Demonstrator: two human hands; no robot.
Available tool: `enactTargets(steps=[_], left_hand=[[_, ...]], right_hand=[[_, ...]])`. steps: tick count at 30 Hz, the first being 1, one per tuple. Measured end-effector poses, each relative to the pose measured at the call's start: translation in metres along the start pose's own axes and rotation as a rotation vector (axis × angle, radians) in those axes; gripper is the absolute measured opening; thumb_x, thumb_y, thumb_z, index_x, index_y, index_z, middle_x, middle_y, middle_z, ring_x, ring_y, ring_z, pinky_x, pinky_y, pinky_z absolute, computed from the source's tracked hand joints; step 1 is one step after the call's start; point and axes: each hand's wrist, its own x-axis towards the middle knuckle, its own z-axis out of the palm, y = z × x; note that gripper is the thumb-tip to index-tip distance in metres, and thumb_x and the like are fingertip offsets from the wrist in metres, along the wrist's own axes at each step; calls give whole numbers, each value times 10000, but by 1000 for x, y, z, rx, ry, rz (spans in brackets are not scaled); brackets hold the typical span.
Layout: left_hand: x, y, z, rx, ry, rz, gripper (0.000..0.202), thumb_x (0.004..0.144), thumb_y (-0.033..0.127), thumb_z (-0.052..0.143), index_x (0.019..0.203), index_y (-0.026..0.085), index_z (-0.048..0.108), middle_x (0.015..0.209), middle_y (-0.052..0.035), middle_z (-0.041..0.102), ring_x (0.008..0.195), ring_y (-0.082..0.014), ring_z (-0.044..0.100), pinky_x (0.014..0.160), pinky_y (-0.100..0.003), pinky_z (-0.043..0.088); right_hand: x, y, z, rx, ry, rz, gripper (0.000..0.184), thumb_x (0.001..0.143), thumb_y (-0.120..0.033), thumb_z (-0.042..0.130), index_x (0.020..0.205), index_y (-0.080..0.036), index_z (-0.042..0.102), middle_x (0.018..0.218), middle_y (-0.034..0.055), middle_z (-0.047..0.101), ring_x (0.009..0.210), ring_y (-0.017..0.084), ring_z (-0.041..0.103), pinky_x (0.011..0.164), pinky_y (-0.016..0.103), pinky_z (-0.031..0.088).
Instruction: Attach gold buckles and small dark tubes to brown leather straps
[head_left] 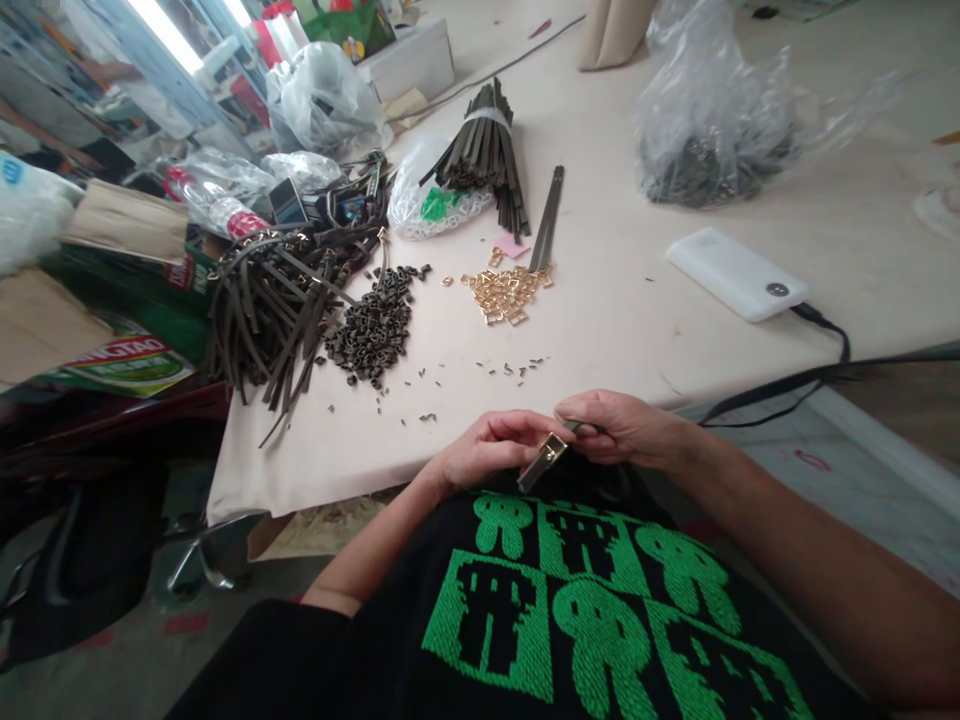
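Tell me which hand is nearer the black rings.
Left. In the picture, the left hand is below and right of the black rings; the right hand is farther right.

Left hand (491, 447) and right hand (626, 428) meet at a dark strap (534, 470)

A gold-coloured buckle (553, 448) sits on the strap, beside the left fingers; the right fingers pinch the strap just beyond. Both hands are at the near edge of the worktop (600, 320), in front of a black shirt with green figures (600, 630). Loose gold-coloured buckles (501, 293) lie near a heap of small dark loops (373, 325). Many more straps (262, 305) spread at the left. Behind the buckles lies a banded bundle of dark strips (484, 150); a white power pack (731, 270) lies to the right.
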Motion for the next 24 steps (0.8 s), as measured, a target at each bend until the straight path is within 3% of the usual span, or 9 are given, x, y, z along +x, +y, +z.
enactTargets(steps=[5, 10, 14, 19, 24], left_hand=[[-2, 2, -2, -11, -79, 47, 372, 705, 260, 801, 1059, 211, 698, 712, 15, 588, 579, -72, 488, 560, -190, 396], [-6, 4, -3, 41, -29, 70, 379, 696, 321, 824, 1018, 182, 680, 795, -22, 631, 681, -106, 567, 625, -216, 446], [-7, 0, -4, 68, 7, 92, 350, 693, 291, 829, 976, 169, 665, 734, 8, 593, 632, -79, 524, 605, -197, 425], [-6, -4, -3, 122, 27, 153, 206, 838, 297, 710, 1001, 175, 682, 687, 23, 576, 595, -65, 535, 601, -195, 425], [-6, -2, -1, 115, 73, 152, 206, 862, 297, 682, 1036, 191, 706, 838, -15, 651, 631, -70, 585, 640, -217, 467]], right_hand=[[4, 1, -1, -31, 40, 20, 429, 838, -483, 619, 568, -193, 453, 410, -95, 319, 340, 34, 164, 314, 160, 110], [6, 7, -6, -123, 77, -14, 447, 837, -511, 609, 559, -199, 451, 402, -87, 332, 332, 44, 194, 303, 172, 119], [6, 9, -6, -182, 107, -24, 448, 846, -514, 595, 558, -198, 462, 408, -85, 341, 331, 47, 199, 306, 183, 121], [4, 7, -3, -261, 133, -29, 457, 857, -529, 583, 565, -197, 468, 424, -79, 345, 350, 51, 210, 329, 198, 125], [4, 5, -4, -329, 159, -27, 466, 836, -562, 566, 560, -203, 454, 429, -79, 336, 359, 58, 213, 344, 211, 132]])
